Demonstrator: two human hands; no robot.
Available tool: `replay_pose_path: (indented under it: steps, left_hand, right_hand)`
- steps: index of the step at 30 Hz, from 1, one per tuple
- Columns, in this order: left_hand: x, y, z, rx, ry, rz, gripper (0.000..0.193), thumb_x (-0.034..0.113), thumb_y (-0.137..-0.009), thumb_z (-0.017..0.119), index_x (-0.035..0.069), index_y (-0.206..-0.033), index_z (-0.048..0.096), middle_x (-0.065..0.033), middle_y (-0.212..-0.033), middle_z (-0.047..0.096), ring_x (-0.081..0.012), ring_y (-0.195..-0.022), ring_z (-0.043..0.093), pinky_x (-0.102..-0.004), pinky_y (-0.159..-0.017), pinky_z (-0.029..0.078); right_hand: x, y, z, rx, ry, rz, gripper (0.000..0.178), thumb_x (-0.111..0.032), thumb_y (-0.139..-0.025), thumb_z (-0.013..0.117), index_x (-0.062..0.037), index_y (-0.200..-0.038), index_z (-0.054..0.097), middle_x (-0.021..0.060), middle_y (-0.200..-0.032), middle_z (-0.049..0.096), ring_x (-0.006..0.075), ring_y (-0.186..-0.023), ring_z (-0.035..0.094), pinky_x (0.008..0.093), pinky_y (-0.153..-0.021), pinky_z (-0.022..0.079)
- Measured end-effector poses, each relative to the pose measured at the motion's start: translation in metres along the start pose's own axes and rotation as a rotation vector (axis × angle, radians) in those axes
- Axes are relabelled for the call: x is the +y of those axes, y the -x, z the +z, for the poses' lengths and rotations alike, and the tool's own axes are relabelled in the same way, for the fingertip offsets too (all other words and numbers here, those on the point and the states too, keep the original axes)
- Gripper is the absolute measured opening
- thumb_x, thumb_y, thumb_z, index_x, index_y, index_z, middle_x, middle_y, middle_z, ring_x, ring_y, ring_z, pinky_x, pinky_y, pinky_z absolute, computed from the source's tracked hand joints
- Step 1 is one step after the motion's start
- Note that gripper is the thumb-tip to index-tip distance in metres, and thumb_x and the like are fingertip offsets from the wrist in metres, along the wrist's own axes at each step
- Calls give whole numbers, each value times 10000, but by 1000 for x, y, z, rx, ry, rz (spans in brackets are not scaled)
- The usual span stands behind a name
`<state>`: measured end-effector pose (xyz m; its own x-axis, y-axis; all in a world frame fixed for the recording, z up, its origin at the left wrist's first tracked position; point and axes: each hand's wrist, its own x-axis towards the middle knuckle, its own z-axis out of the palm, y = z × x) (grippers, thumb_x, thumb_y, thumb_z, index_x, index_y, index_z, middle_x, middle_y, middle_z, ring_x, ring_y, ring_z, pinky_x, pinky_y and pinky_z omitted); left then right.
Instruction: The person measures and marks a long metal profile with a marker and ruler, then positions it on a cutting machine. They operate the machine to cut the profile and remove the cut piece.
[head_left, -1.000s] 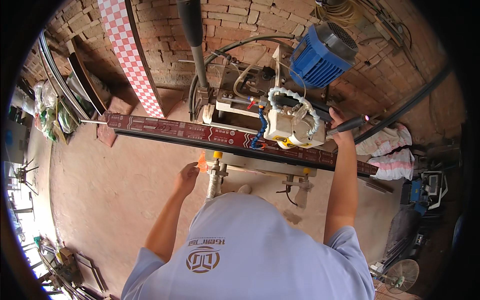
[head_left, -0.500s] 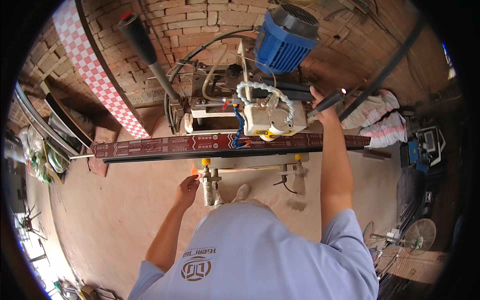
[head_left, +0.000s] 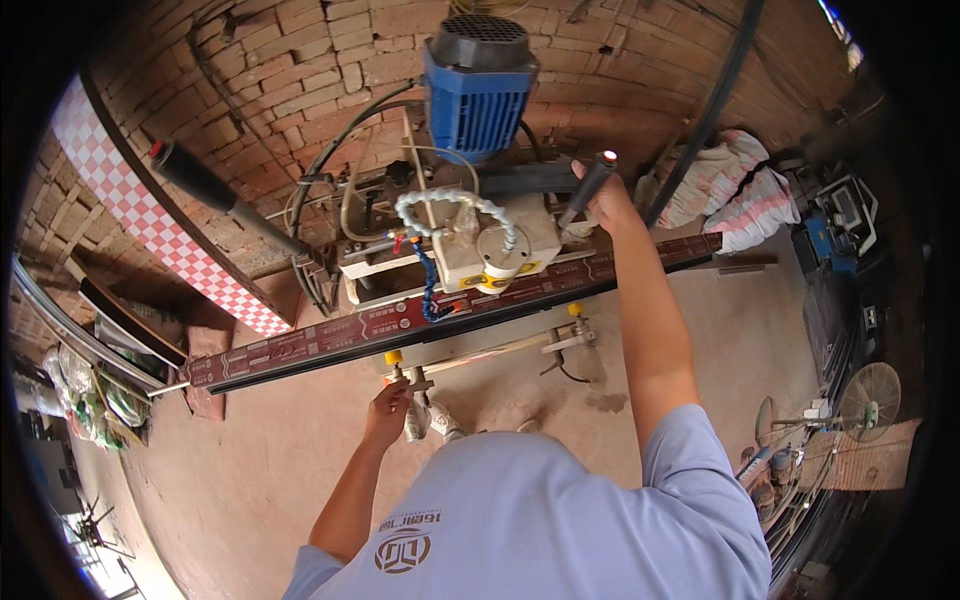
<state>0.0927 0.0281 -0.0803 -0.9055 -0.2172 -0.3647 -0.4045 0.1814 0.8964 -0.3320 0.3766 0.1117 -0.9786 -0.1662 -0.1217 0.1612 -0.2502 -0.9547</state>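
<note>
A long profile [head_left: 350, 325] with dark red printed film and a black lower edge lies across the machine [head_left: 500, 245]. At the near side of the machine, my left hand [head_left: 388, 410] is closed, fingertips pinching the small handle of a metal clamp [head_left: 418, 386] with a yellow tip [head_left: 394, 357]. My right hand [head_left: 606, 203] reaches to the far right, its fingers curled behind a black lever handle [head_left: 592, 183] that partly hides them. A blue motor [head_left: 478, 105] stands above the machine head. Beside the head hang a white segmented hose [head_left: 440, 196] and a blue one [head_left: 429, 285].
Another clamp [head_left: 568, 342] stands to the right under the profile. A second black lever [head_left: 200, 183] slants up at the left. Beyond the machine rises a brick wall [head_left: 330, 60]. White sacks [head_left: 745, 205] lie at right; a fan [head_left: 868, 402] stands nearer.
The view has turned and shifted, so the profile now slants up to the right. My left hand has come from beside the clamp onto its handle. My right hand remains at the lever.
</note>
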Motion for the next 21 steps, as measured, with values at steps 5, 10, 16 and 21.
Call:
replay_pose_path:
  steps: [5, 10, 16, 21]
  left_hand:
    - [14, -7, 38, -73, -9, 52, 385, 278, -1011, 647, 35, -1310, 654, -97, -1059, 741, -187, -983, 705, -335, -893, 552]
    - [55, -2, 99, -234, 4, 63, 404, 279, -1020, 636, 10, -1322, 639, -113, -1085, 736, -186, -1031, 697, -326, -935, 536]
    - [132, 7, 235, -418, 92, 163, 517, 318, -1054, 595, -21, -1439, 530, -117, -1215, 688, -188, -1129, 649, -328, -1015, 500]
    - [179, 33, 371, -504, 506, -130, 576, 417, -1035, 616, 41, -1450, 480, -113, -1353, 612, -257, -1213, 620, -394, -1051, 488]
  right_hand:
    - [-17, 21, -82, 170, -84, -135, 280, -199, -918, 800, -84, -1103, 625, 28, -991, 669, 154, -848, 642, 311, -703, 528]
    - [-36, 96, -157, 342, -92, -302, 292, -190, -936, 778, -65, -1134, 603, 45, -989, 679, 146, -832, 676, 264, -631, 544]
    - [25, 239, -213, 378, 80, -228, 440, -184, -926, 788, -31, -1251, 533, 61, -1013, 645, 120, -788, 634, 267, -599, 535]
    - [82, 339, -244, 402, -46, -57, 422, -177, -920, 795, -40, -1226, 539, 49, -963, 647, 114, -805, 628, 264, -587, 535]
